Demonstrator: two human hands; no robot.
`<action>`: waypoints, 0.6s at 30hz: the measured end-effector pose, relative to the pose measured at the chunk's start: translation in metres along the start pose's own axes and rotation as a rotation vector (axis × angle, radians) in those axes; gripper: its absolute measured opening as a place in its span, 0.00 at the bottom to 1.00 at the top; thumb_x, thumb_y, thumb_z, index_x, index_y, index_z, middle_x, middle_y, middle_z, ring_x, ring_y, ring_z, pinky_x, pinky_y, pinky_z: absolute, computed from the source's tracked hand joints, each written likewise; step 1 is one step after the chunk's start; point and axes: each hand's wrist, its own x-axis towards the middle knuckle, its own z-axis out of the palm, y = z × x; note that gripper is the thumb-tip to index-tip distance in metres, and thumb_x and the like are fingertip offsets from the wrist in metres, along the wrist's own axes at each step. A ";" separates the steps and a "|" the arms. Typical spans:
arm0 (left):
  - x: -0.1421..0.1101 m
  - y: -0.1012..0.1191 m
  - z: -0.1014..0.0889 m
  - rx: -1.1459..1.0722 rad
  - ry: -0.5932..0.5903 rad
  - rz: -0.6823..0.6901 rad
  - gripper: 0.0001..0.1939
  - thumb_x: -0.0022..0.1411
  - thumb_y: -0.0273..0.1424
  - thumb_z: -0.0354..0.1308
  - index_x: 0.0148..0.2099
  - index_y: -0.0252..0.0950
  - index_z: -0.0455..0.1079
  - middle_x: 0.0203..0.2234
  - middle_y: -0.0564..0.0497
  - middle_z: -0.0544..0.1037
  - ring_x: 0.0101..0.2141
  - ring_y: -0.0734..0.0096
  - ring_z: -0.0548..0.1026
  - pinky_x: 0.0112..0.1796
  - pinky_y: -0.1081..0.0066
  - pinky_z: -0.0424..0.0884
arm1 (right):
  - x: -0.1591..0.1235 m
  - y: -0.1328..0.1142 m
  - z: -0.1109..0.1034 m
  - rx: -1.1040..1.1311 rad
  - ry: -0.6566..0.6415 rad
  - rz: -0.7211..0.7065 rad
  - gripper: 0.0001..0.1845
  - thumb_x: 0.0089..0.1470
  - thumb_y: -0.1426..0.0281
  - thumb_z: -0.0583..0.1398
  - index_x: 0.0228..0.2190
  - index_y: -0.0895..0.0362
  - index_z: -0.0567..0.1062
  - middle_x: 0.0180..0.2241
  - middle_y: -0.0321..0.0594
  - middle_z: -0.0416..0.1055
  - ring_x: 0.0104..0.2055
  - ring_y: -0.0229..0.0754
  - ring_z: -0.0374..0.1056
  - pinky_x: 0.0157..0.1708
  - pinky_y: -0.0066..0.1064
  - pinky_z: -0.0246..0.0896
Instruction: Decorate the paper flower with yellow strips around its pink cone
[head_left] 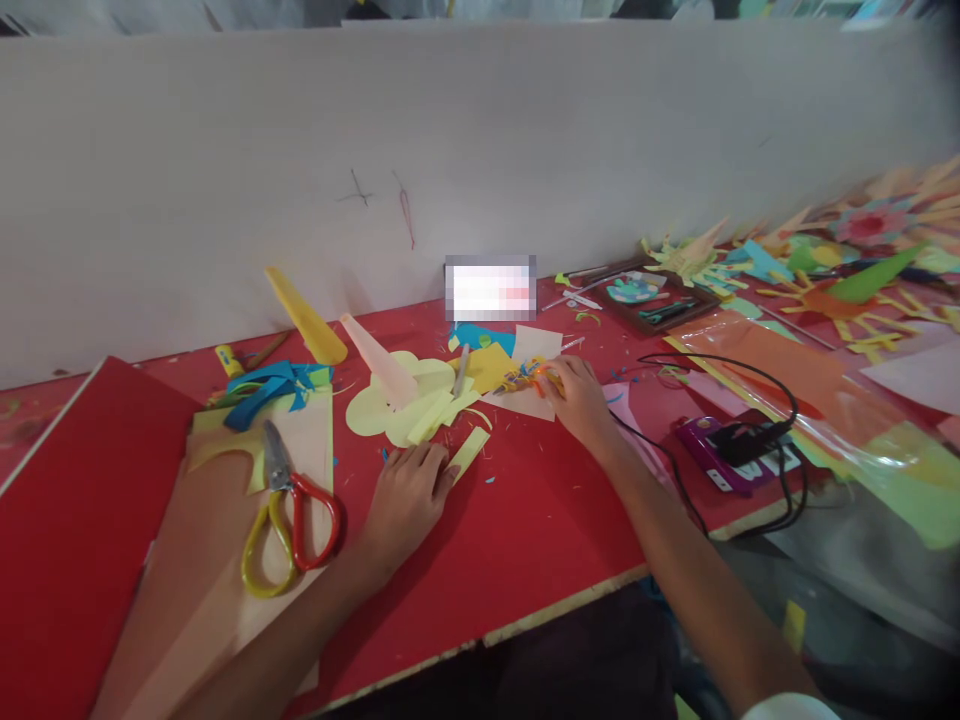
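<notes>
My left hand [409,495] rests low on the red table, fingers curled, with the end of a pale yellow paper strip [472,452] at its thumb and fingertips. Ahead of it lies a pale yellow paper flower shape [365,408] bearing a pink paper cone [381,368], with more strips [431,415] across its right side. My right hand [583,402] reaches to a small orange and yellow item [541,376], its fingers closed there; what exactly they grip is too small to make out. A yellow paper piece [487,368] and a pale pink sheet [538,343] lie beside it.
Red-and-yellow-handled scissors [279,500] lie on tan paper [217,560] at left, near blue scraps [274,390] and a yellow cone [311,325]. A purple power strip [712,460] with black cables sits at right. A white wall [262,150] stands behind; paper flowers [855,290] fill the far right.
</notes>
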 end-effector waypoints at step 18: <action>0.000 0.001 0.004 0.074 0.011 0.091 0.10 0.74 0.32 0.49 0.46 0.38 0.72 0.40 0.44 0.78 0.43 0.56 0.77 0.46 0.58 0.70 | 0.000 0.000 -0.001 0.049 -0.031 -0.002 0.17 0.66 0.61 0.54 0.50 0.53 0.75 0.48 0.50 0.75 0.53 0.56 0.66 0.54 0.49 0.63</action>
